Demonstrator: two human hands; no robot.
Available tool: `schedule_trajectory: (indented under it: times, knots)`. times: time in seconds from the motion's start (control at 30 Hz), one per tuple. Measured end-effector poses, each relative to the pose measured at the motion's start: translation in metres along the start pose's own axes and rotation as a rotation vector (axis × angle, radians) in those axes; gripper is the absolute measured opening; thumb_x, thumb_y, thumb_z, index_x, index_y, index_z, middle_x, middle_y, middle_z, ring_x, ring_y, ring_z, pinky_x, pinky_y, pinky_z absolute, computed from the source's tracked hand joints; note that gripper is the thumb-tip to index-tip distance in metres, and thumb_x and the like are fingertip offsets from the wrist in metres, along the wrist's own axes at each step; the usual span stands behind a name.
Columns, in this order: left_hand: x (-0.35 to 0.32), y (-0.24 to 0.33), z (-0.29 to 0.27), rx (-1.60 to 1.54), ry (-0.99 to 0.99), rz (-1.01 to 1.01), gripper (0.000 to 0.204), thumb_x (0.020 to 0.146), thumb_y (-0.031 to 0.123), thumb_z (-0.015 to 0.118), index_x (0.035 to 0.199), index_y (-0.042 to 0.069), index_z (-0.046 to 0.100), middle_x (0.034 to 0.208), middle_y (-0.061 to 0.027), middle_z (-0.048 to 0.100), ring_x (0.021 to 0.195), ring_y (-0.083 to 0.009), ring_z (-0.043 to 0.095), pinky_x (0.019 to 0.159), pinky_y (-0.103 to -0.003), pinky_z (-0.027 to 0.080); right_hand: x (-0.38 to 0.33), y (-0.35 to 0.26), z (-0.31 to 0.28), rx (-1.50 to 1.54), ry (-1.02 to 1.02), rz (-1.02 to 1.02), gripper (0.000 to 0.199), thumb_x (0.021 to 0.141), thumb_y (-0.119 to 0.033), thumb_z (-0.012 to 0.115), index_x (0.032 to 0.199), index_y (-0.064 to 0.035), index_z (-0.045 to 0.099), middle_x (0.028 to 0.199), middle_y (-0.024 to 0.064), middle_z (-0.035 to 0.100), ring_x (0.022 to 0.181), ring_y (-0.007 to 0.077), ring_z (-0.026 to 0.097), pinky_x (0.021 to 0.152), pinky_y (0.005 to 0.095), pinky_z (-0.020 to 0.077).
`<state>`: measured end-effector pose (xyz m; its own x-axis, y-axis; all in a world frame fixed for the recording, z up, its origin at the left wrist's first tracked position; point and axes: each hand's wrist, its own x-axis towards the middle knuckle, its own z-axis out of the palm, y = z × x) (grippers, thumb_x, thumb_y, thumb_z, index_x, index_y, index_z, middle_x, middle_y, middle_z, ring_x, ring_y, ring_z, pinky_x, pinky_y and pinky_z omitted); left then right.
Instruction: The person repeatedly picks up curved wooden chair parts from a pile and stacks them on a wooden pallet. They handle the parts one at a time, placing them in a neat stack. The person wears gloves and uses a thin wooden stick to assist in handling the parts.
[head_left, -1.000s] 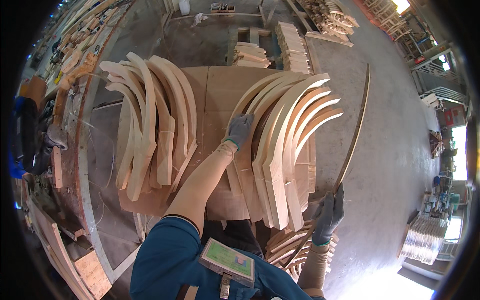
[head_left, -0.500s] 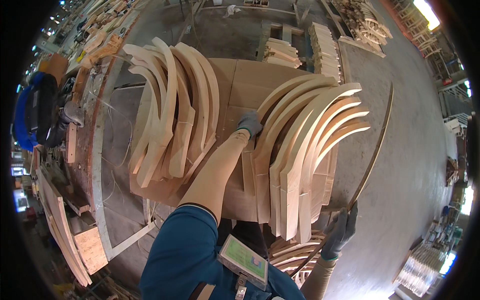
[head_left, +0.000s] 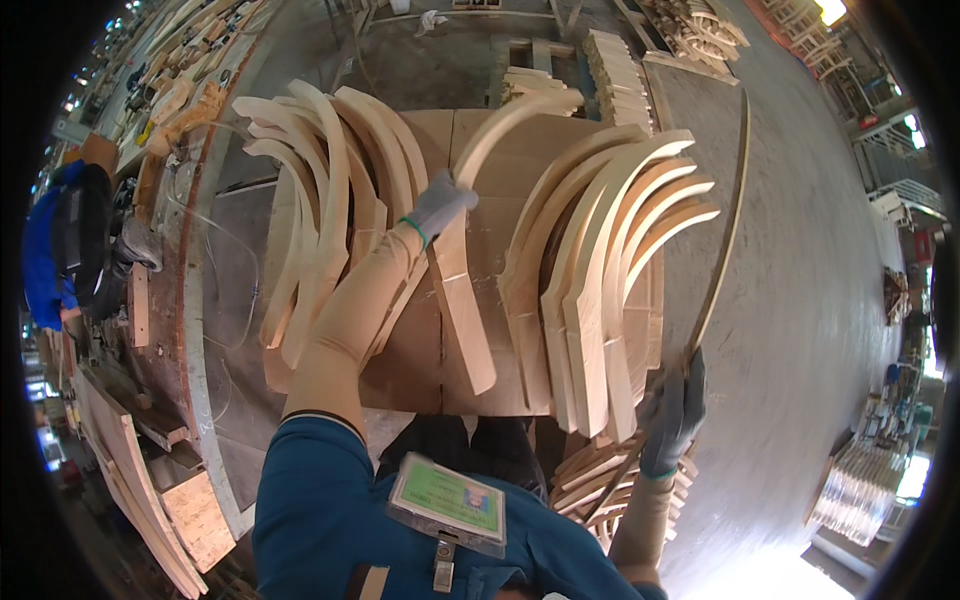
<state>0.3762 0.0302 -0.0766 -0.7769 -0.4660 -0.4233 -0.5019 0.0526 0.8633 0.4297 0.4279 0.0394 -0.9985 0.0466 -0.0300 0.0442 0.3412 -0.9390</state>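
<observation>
My left hand [head_left: 438,207], in a grey glove, grips a curved wooden chair-leg-like piece [head_left: 464,335] near its middle, raised over a cardboard sheet [head_left: 400,385]. Its bent upper end points away to the right, and its straight end points toward me. To the left stands a row of similar curved pieces [head_left: 338,180] on the cardboard; a second row [head_left: 585,285] stands to the right. Low on the right, my gloved right hand [head_left: 677,415] is closed around a long, thin, bowed strip [head_left: 730,225] that reaches far forward past the right row.
More curved pieces [head_left: 580,480] lie below the cardboard's near right edge. A long workbench [head_left: 195,300] runs along the left, with boards leaning near it. Stacked wooden parts [head_left: 615,85] stand beyond the cardboard. Concrete floor [head_left: 790,300] extends to the right.
My left hand has moved left from beside the right row, and a curved piece now shows raised in its grip. My right hand still holds the strip.
</observation>
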Motion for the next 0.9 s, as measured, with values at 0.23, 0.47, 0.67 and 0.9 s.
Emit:
schedule_trajectory:
  times: [0.23, 0.47, 0.67, 0.9]
  knots:
    - [-0.083, 0.032, -0.035, -0.557, -0.004, 0.087, 0.037, 0.088, 0.032, 0.060, 0.106, 0.003, 0.048, 0.067, -0.0046, 0.051, 0.048, -0.0155, 0.054, 0.046, -0.030, 0.049, -0.004, -0.079, 0.078, 0.252, -0.132, -0.156, 0.043, 0.092, -0.012, 0.055, 0.131, 0.0053, 0.048, 0.063, -0.0019, 0.049, 0.049, 0.0018, 0.041, 0.040, 0.0193, 0.0323]
    - [-0.151, 0.038, -0.059, -0.602, -0.018, 0.237, 0.035, 0.089, 0.033, 0.061, 0.105, 0.005, 0.048, 0.068, -0.0039, 0.051, 0.051, -0.0142, 0.053, 0.047, -0.028, 0.049, -0.029, -0.089, 0.112, 0.148, -0.125, -0.345, 0.050, 0.090, -0.024, 0.059, 0.126, 0.0089, 0.050, 0.061, 0.0026, 0.051, 0.053, 0.0065, 0.047, 0.048, 0.0237, 0.0393]
    - [-0.181, 0.027, -0.076, -0.674, 0.001, 0.258, 0.031, 0.089, 0.033, 0.060, 0.100, 0.006, 0.049, 0.068, -0.0035, 0.052, 0.051, -0.0140, 0.053, 0.047, -0.028, 0.048, -0.052, -0.081, 0.124, 0.042, -0.066, -0.417, 0.047, 0.090, -0.025, 0.059, 0.123, 0.0072, 0.053, 0.058, 0.0063, 0.051, 0.052, 0.0100, 0.048, 0.049, 0.0269, 0.0409]
    - [-0.198, 0.003, -0.085, -0.745, -0.047, 0.283, 0.023, 0.090, 0.031, 0.059, 0.095, 0.012, 0.049, 0.063, 0.0002, 0.051, 0.049, -0.0118, 0.052, 0.044, -0.029, 0.046, -0.075, -0.078, 0.126, -0.006, -0.121, -0.504, 0.042, 0.090, -0.017, 0.057, 0.126, 0.0058, 0.051, 0.061, 0.0109, 0.048, 0.051, 0.0149, 0.047, 0.050, 0.0305, 0.0413]
